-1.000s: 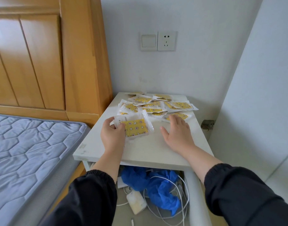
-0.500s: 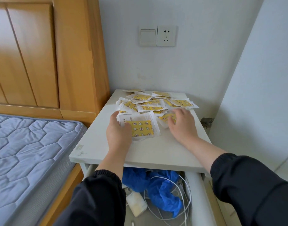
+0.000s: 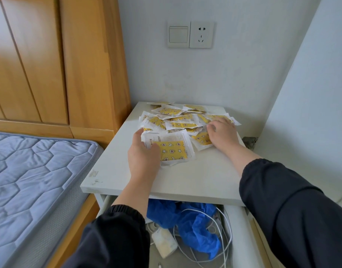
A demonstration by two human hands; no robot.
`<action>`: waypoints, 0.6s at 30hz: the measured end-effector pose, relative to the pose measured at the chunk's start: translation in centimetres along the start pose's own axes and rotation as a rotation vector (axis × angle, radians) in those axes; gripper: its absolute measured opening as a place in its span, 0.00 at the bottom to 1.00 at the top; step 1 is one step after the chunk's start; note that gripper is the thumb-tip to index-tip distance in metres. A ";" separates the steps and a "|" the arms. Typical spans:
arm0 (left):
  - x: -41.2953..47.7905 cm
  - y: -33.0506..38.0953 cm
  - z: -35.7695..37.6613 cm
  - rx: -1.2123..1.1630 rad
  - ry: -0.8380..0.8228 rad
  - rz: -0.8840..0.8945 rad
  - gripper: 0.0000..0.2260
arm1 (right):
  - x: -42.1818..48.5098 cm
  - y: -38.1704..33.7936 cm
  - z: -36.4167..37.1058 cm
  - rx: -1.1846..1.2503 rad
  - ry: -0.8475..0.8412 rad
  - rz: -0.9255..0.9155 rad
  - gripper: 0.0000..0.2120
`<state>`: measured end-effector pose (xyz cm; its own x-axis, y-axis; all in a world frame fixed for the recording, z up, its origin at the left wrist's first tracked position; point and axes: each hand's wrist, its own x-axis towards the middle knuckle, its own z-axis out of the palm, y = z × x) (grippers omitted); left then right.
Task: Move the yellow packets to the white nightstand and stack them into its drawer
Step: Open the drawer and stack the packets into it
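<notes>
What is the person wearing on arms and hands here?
Black long sleeves, left sleeve and right sleeve, with gathered elastic cuffs. The left hand and right hand are bare: no gloves, rings or watch visible.

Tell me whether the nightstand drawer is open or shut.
Open. The drawer is pulled out from under the nightstand top, with a blue plastic bag visible inside.

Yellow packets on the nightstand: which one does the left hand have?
The frontmost packet, nearest the nightstand's front edge: the left hand grips its left side, while the other packets lie scattered behind.
</notes>
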<state>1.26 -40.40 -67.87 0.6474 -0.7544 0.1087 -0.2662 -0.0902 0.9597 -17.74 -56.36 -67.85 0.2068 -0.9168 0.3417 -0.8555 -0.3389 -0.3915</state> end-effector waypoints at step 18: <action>-0.8 0.9 -0.4 -0.077 0.123 -0.061 0.24 | -9.3 -3.2 -2.6 0.365 0.080 -0.220 0.11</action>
<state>0.81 -39.59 -66.98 0.7445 -0.6633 0.0761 -0.1714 -0.0797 0.9820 -18.19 -46.19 -67.61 0.3161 -0.7998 0.5103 -0.5680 -0.5904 -0.5735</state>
